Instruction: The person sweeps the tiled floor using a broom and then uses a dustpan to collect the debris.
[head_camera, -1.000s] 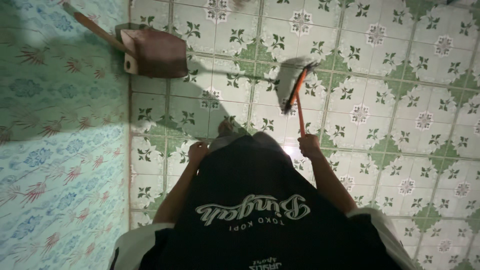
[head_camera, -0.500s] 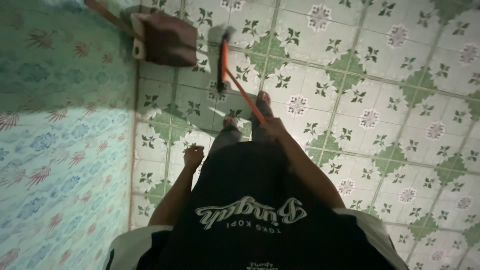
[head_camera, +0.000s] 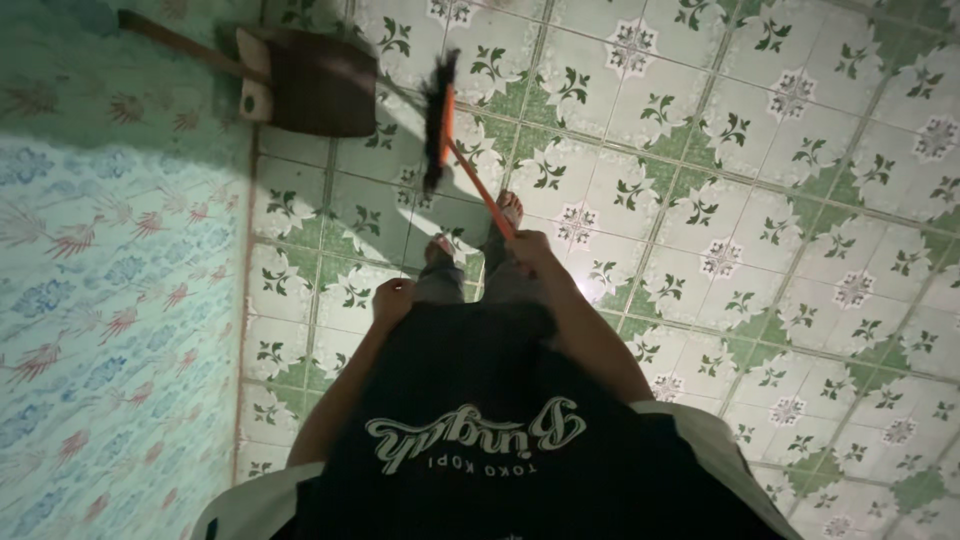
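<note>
Now the broom (head_camera: 440, 120) sits just right of the dustpan (head_camera: 320, 85); a second ago its head was well off to the right, mid-floor, and it swung left toward the pan. Half a second ago it was already beside the pan, so little shift since; the sweep looks near its end at the pan mouth.

Right hand (head_camera: 530, 245) is wrapped tight around the orange handle, low end. Left hand (head_camera: 393, 297) hangs loose at the hip, fingers curled, holding nothing.

Broom: thin orange stick, narrow head with dark bristles, tilted on edge. Dustpan: dark brown scoop, flat and boxy, long wooden handle leaning on the wall (head_camera: 120, 300). Floor (head_camera: 760, 200): glossy square tiles, pale with green leaf pattern, glare spot near the feet. Wall carries a teal floral print, matte.
</note>
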